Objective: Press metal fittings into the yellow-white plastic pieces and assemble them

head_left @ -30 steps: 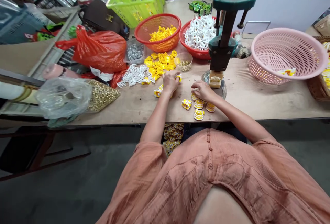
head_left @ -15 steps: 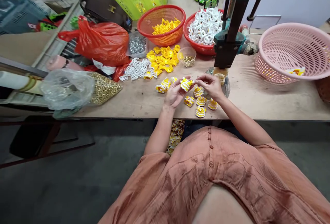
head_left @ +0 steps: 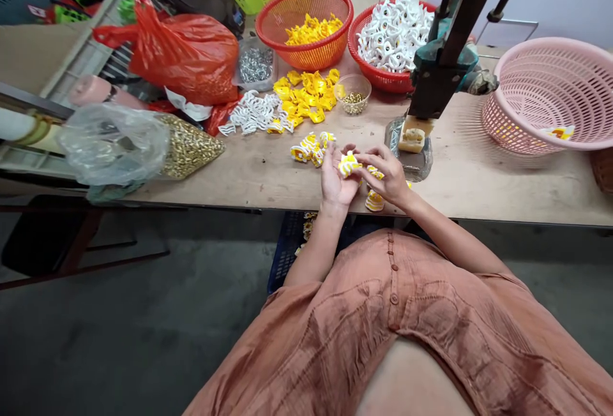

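Note:
A small yellow-and-white striped plastic toy part (head_left: 348,164) sits between my hands above the table's front edge. My left hand (head_left: 337,187) is palm up and cupped around it, thumb raised at its left side. From the right, the fingers of my right hand (head_left: 390,177) close on the same part. Several similar striped parts (head_left: 375,201) lie under and beside my right hand, partly hidden by it. Another small group of striped parts (head_left: 309,148) lies just beyond my left hand. The press (head_left: 433,78) stands to the right, its pale block (head_left: 412,137) near my right hand.
Loose yellow parts (head_left: 306,94), white wavy parts (head_left: 253,111) and a clear cup of brass-coloured fasteners (head_left: 353,102) lie ahead. Behind stand a red basket (head_left: 268,28) of yellow parts and another red basket (head_left: 390,80) of white parts. A pink basket (head_left: 522,129) stands right.
Both hands have come nearer the table's front edge, and the striped part has turned in them. My right hand now covers several loose parts. The whole view has shifted slightly.

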### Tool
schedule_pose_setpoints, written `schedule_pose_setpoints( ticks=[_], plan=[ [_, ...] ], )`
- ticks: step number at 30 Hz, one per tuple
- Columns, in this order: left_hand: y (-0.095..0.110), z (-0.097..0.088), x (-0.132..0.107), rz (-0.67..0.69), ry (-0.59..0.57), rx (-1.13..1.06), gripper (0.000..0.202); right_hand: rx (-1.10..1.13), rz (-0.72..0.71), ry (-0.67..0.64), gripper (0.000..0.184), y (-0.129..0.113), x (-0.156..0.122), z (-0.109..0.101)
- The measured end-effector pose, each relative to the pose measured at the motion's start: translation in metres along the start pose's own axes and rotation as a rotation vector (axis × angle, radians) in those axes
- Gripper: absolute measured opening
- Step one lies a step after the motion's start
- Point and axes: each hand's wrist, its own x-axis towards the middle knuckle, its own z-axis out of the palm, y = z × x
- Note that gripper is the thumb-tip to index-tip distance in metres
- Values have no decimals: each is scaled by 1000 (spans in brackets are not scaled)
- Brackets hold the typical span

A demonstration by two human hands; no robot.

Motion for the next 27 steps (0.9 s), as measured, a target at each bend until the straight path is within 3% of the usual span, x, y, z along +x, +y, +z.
schedule_pose_setpoints(
  ticks=[3,8,15,18,21,24,27],
  plan=[
    [-3,15,-14,91,90,-141,36,6,2,68,26,2,2,-1],
    [-6,19,-16,14,181,-231,34,60,-16,113,19,-8,-2,-1],
    [-12,23,-28,165,188,-100,43,92,52,160,6,-21,-1,0],
    [-6,6,-12,330,160,170,51,50,87,132,4,-14,12,-2],
    [12,-31,31,497,219,676,46,-39,87,36,3,2,30,3],
    [29,-64,77,443,195,1189,44,-178,101,-157,2,19,44,17],
    [38,-74,103,354,139,1411,27,-342,178,-328,6,33,48,32]
  ],
)
